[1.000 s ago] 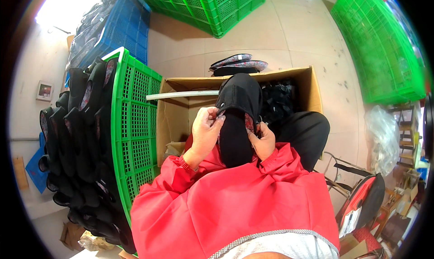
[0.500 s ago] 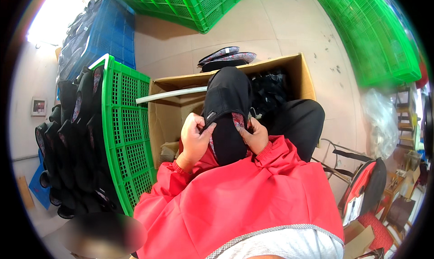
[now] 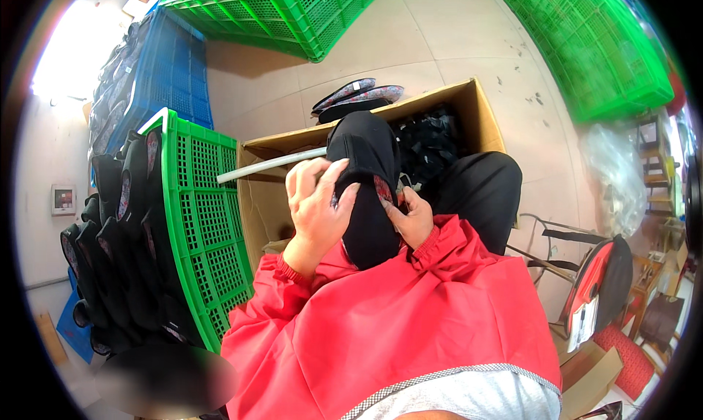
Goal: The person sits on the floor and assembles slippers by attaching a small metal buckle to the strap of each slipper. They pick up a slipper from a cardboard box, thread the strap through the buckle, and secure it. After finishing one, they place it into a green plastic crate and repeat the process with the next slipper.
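A black cloth slipper with flowered lining lies over my raised, dark-trousered knee, its opening towards me. At the left edge of that opening, my left hand holds the slipper, index finger on the upper and thumb lower down. My right hand is closed at the opposite edge, thumb and finger pinching beside the flowered lining. A small pale piece shows by the right fingertips; its kind is unclear. The slipper's underside is hidden.
A cardboard box with black pieces stands beyond my knees, a pale tube across it. Several slippers fill the green crate at left; more flowered-lined slippers lie behind the box. A folding chair stands at right.
My left hand has moved up along the slipper's edge, its fingers now spread further over the upper. My right hand stays at the other edge. The whole view has shifted slightly.
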A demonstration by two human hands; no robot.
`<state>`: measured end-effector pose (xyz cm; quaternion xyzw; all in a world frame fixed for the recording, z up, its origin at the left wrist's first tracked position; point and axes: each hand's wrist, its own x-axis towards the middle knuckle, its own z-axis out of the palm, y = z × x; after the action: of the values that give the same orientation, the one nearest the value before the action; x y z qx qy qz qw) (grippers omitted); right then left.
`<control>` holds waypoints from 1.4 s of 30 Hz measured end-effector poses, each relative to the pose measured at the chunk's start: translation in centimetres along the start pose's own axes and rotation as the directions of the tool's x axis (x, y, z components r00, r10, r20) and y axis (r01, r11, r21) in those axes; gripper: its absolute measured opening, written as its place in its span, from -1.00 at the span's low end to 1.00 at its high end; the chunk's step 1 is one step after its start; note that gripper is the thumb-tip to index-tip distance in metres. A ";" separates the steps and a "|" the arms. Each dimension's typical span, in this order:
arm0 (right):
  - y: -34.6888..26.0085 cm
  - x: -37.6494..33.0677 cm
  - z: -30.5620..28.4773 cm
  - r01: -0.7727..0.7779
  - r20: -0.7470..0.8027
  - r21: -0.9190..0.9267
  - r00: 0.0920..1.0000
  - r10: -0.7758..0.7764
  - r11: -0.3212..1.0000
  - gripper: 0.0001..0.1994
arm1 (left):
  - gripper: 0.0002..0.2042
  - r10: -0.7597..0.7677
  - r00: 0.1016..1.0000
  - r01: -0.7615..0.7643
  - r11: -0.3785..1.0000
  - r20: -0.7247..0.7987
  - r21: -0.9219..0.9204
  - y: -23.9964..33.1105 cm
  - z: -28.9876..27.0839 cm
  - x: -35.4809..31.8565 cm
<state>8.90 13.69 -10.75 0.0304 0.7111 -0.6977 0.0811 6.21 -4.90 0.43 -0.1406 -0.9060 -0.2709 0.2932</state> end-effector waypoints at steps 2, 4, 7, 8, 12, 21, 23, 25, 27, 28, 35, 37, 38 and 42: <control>-0.3 -0.1 -0.1 -0.049 0.022 0.053 0.999 0.048 0.997 -0.71 | -0.63 0.030 0.996 -0.029 1.000 0.079 -0.008 0.0 0.5 1.1; -1.6 -0.3 -0.2 -0.108 0.042 0.112 0.994 0.104 0.988 -0.73 | -0.70 0.030 0.993 -0.024 0.998 0.114 -0.055 0.0 1.1 1.9; -1.7 -0.2 -0.3 -0.153 0.060 0.174 0.988 0.145 0.973 -0.72 | -0.77 0.069 0.984 -0.051 0.992 0.163 -0.113 -0.4 1.7 2.8; -1.8 -0.2 -0.4 -0.166 0.072 0.190 0.985 0.155 0.968 -0.72 | -0.79 0.088 0.980 -0.065 0.989 0.178 -0.130 -0.4 1.8 3.0; 1.4 0.7 -1.0 0.002 0.077 0.134 0.997 -0.012 0.991 -0.79 | -0.88 0.062 0.957 -0.009 0.983 0.284 -0.182 -0.2 1.8 4.1; -3.6 2.3 -5.1 -0.118 0.138 0.253 0.987 0.085 0.960 -0.67 | -0.93 0.064 0.856 0.123 0.938 0.513 -0.323 -1.4 1.8 6.7; -5.1 3.0 -5.1 0.023 0.152 0.170 0.987 -0.049 0.985 -0.67 | -0.93 0.069 0.841 0.142 0.929 0.537 -0.342 -1.6 1.7 7.1; -5.6 3.7 -5.3 0.160 0.181 0.050 0.969 -0.166 0.986 -0.65 | -0.93 0.076 0.829 0.153 0.922 0.553 -0.355 -1.8 1.9 7.4; -6.2 4.2 -5.6 0.237 0.224 -0.072 0.951 -0.215 0.969 -0.65 | -0.93 0.075 0.824 0.157 0.922 0.562 -0.354 -1.9 2.1 7.5; -6.4 4.4 -5.6 0.246 0.243 -0.122 0.947 -0.211 0.961 -0.65 | -0.92 0.081 0.823 0.158 0.918 0.562 -0.363 -1.9 2.1 7.5; -8.6 5.1 -4.8 0.146 0.315 -0.272 0.948 -0.055 0.951 -0.69 | -0.90 0.040 0.802 0.220 0.908 0.595 -0.358 -2.0 2.0 7.5; -9.0 5.2 -4.6 0.127 0.299 -0.301 0.954 -0.032 0.945 -0.71 | -0.90 0.036 0.804 0.224 0.906 0.593 -0.358 -2.0 2.1 7.4; -9.1 5.3 -4.4 0.133 0.291 -0.327 0.956 -0.034 0.936 -0.72 | -0.90 0.036 0.809 0.221 0.906 0.587 -0.360 -2.1 2.2 7.4; -9.3 5.7 -4.1 0.159 0.277 -0.402 0.960 -0.046 0.902 -0.73 | -0.90 0.028 0.809 0.227 0.907 0.587 -0.356 -2.0 2.4 7.4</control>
<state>1.56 17.17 -2.39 -0.1176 0.8283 -0.5293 0.1412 -1.55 -4.46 2.48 -0.2255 -0.8806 -0.4140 -0.0476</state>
